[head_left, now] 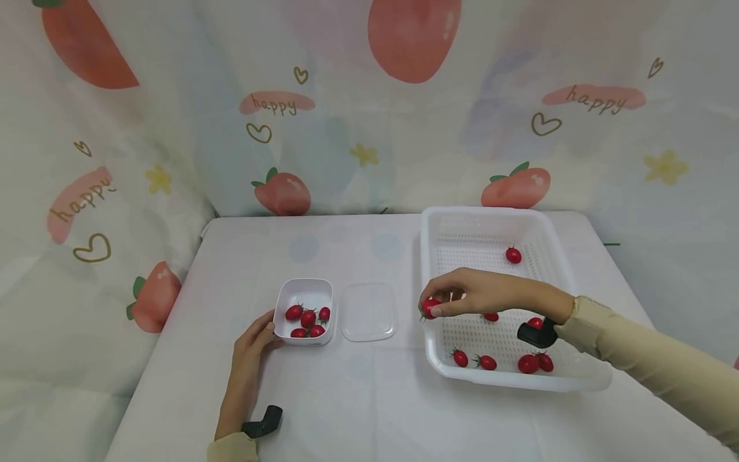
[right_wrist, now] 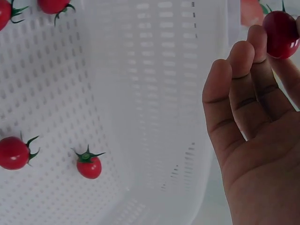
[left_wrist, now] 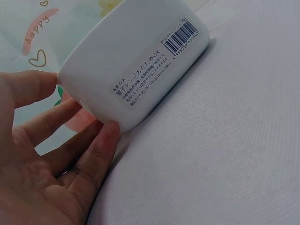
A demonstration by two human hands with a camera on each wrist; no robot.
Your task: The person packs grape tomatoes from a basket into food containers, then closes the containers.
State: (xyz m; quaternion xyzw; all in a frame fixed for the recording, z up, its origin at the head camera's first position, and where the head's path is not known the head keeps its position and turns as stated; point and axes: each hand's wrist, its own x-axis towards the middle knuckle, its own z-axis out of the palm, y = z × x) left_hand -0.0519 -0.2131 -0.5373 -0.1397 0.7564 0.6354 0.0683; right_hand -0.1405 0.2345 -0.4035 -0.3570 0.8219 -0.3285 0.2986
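Observation:
A white square container [head_left: 304,285] holding several red cherry tomatoes [head_left: 308,318] stands left of centre in the head view. My left hand [head_left: 249,353] rests its fingertips against the container's left side; the left wrist view shows the fingers [left_wrist: 105,138] touching the labelled container [left_wrist: 140,56]. My right hand [head_left: 470,292] pinches one tomato [head_left: 430,308] above the left rim of a white perforated basket [head_left: 430,366]. In the right wrist view, that tomato [right_wrist: 281,34] is between thumb and fingers of the hand [right_wrist: 262,140]. Several tomatoes [head_left: 487,362] lie in the basket.
A clear square lid [head_left: 368,312] lies flat on the white-covered table [head_left: 346,410] between the container and the basket. A printed curtain [head_left: 358,115] hangs behind and at the left of the table.

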